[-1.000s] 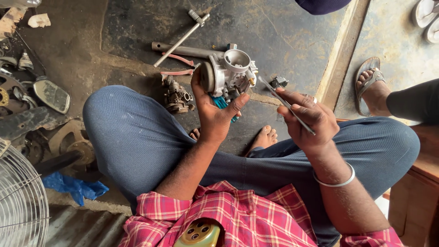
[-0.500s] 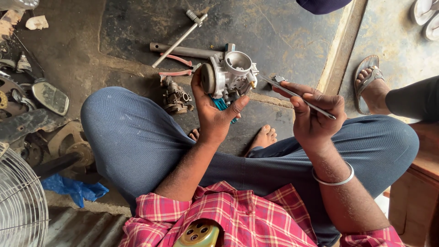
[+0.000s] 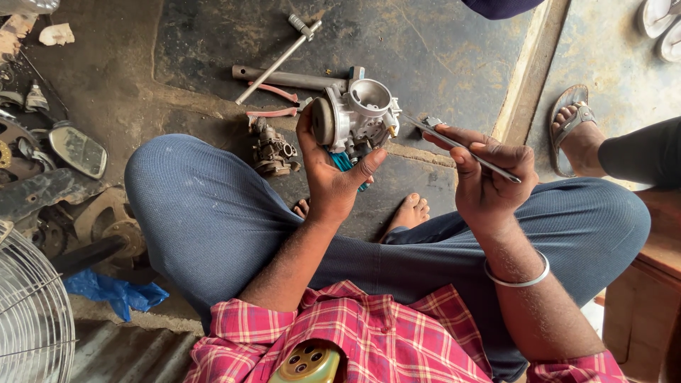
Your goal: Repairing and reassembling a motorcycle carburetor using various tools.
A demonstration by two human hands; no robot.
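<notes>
One carburettor (image 3: 357,117) is being held up over the crossed legs, clasped in the curled fingers and thumb of the left hand (image 3: 333,181). One slender metal tool (image 3: 461,147) is being pinched between the thumb and fingertips of the right hand (image 3: 489,188), its tip being kept just beside the carburettor body, apart from it. The step is being judged as the tool's approach to the part; the next move is being judged to call for a steady aim at a small fitting. On the floor (image 3: 440,50), one long T-handled wrench (image 3: 278,60), one steel bar (image 3: 291,78), one pair of red-handled pliers (image 3: 273,103) and one second engine part (image 3: 273,150) are being counted.
</notes>
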